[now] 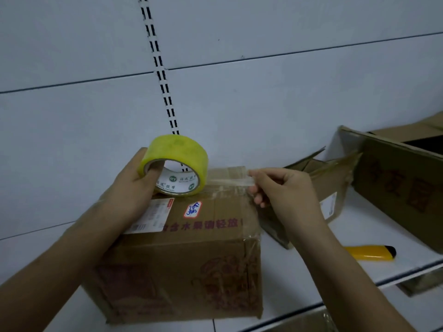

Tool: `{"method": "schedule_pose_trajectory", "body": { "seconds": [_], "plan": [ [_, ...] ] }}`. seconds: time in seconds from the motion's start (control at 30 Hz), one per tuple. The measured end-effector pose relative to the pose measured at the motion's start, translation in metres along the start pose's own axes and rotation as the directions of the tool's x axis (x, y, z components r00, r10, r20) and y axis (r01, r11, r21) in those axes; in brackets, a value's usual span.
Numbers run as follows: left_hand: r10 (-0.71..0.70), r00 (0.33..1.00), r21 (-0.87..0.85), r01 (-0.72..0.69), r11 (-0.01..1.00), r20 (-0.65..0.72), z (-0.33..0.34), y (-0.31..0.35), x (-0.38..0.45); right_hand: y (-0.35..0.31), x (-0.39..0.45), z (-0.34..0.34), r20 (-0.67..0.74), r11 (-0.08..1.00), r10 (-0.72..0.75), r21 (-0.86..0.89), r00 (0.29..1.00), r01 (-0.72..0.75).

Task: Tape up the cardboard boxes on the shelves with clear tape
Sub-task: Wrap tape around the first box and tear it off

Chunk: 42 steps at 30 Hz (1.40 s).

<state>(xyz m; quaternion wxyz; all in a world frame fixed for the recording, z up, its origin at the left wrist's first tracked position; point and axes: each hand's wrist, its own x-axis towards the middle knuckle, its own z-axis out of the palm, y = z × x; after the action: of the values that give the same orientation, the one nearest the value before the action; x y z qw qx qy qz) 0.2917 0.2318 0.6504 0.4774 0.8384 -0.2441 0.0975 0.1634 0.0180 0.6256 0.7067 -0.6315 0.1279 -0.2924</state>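
Left hand (134, 178) grips the tape roll (176, 164), thumb through its core; right hand (282, 188) pinches the drawn-out tape end (230, 182) above the box (187, 259) beneath both hands. Step: drawing tape; next, probably press it onto the seam.

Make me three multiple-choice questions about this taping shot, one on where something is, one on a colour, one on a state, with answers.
1. Where does the yellow plastic utility knife lie?
A. on the white shelf, right of the closed brown cardboard box
B. on top of that box
C. in the left hand

2. What colour does the roll of clear tape look?
A. red
B. yellow-green
C. black

3. What is the right hand doing?
A. lying flat on the shelf
B. holding the knife
C. pinching the pulled-out tape strip

Answers: 1 A, the knife rests on bare shelf beside the box. 2 B, the wound tape shows yellow-green. 3 C, the fingertips pinch the strip's end.
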Motion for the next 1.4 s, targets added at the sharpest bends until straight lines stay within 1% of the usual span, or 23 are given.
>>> {"method": "schedule_pose_trajectory", "body": {
  "seconds": [0.1, 0.3, 0.4, 0.47, 0.6, 0.7, 0.8, 0.93, 1.0, 1.07, 1.13, 1.2, 1.23, 1.27, 1.3, 1.33, 1.37, 1.4],
  "plan": [
    [-0.039, 0.999, 0.008, 0.039, 0.999, 0.028, 0.001, 0.007, -0.001, 0.011, 0.003, -0.006, 0.008, 0.999, 0.022, -0.023, 1.0, -0.022],
    [-0.048, 0.999, 0.059, 0.048, 0.997, -0.005, 0.005, 0.007, -0.004, 0.023, 0.002, -0.015, -0.006, 0.999, 0.047, 0.016, 0.999, -0.047],
    [-0.075, 0.995, 0.042, 0.078, 0.996, -0.058, 0.007, 0.007, -0.004, 0.015, 0.007, -0.024, -0.038, 0.999, 0.024, 0.038, 0.999, -0.023],
    [-0.084, 0.992, 0.024, 0.087, 0.996, -0.093, 0.008, 0.009, -0.006, 0.012, 0.008, -0.029, -0.03, 0.999, 0.019, 0.037, 0.999, -0.018],
    [-0.084, 0.991, 0.03, 0.087, 0.996, -0.103, 0.009, 0.015, -0.009, 0.026, 0.006, -0.026, -0.033, 0.996, 0.075, 0.045, 0.997, -0.074],
    [-0.064, 0.992, 0.116, 0.077, 0.99, -0.11, 0.012, 0.018, -0.008, 0.034, 0.007, -0.025, -0.052, 0.991, 0.117, 0.076, 0.992, -0.113],
    [-0.015, 0.994, 0.217, 0.037, 0.975, -0.104, 0.013, 0.019, -0.008, 0.037, 0.007, -0.029, -0.062, 0.989, 0.117, 0.095, 0.991, -0.111],
    [-0.012, 0.996, 0.258, 0.033, 0.965, -0.084, 0.014, 0.019, -0.008, 0.056, 0.004, -0.02, -0.031, 0.979, 0.161, 0.129, 0.987, -0.156],
    [-0.031, 0.998, 0.266, 0.045, 0.963, -0.055, 0.014, 0.017, -0.009, 0.068, -0.001, -0.012, -0.042, 0.991, 0.108, 0.079, 0.993, -0.105],
    [-0.093, 0.996, 0.269, 0.087, 0.959, 0.011, 0.014, 0.017, -0.01, 0.073, -0.002, -0.008, -0.051, 0.999, 0.02, -0.049, 0.999, -0.022],
    [-0.155, 0.985, 0.307, 0.126, 0.943, 0.072, 0.012, 0.017, -0.009, 0.074, 0.004, -0.011, -0.045, 0.981, 0.025, -0.191, 0.999, -0.033],
    [-0.223, 0.968, 0.375, 0.166, 0.912, 0.113, 0.009, 0.019, -0.009, 0.075, 0.01, -0.017, -0.02, 0.926, 0.058, -0.372, 0.998, -0.061],
    [-0.247, 0.961, 0.394, 0.183, 0.901, 0.12, 0.008, 0.019, -0.009, 0.077, 0.01, -0.022, -0.017, 0.881, 0.043, -0.471, 0.999, -0.046],
    [-0.261, 0.958, 0.397, 0.195, 0.897, 0.121, 0.007, 0.018, -0.008, 0.078, 0.007, -0.026, -0.031, 0.846, -0.004, -0.533, 1.0, -0.014],
    [-0.269, 0.955, 0.399, 0.201, 0.895, 0.121, 0.006, 0.014, -0.006, 0.076, 0.002, -0.028, -0.057, 0.832, -0.099, -0.553, 0.993, 0.051],
    [-0.274, 0.953, 0.396, 0.206, 0.895, 0.125, 0.005, 0.012, -0.005, 0.073, -0.003, -0.029, -0.083, 0.823, -0.237, -0.547, 0.968, 0.154],
    [-0.28, 0.952, 0.392, 0.212, 0.895, 0.123, 0.005, 0.013, -0.005, 0.067, -0.008, -0.029, -0.088, 0.793, -0.393, -0.536, 0.915, 0.289],
    [-0.286, 0.951, 0.385, 0.222, 0.896, 0.117, 0.006, 0.014, -0.006, 0.059, -0.011, -0.028, -0.047, 0.74, -0.521, -0.524, 0.852, 0.423]
  ]
}}
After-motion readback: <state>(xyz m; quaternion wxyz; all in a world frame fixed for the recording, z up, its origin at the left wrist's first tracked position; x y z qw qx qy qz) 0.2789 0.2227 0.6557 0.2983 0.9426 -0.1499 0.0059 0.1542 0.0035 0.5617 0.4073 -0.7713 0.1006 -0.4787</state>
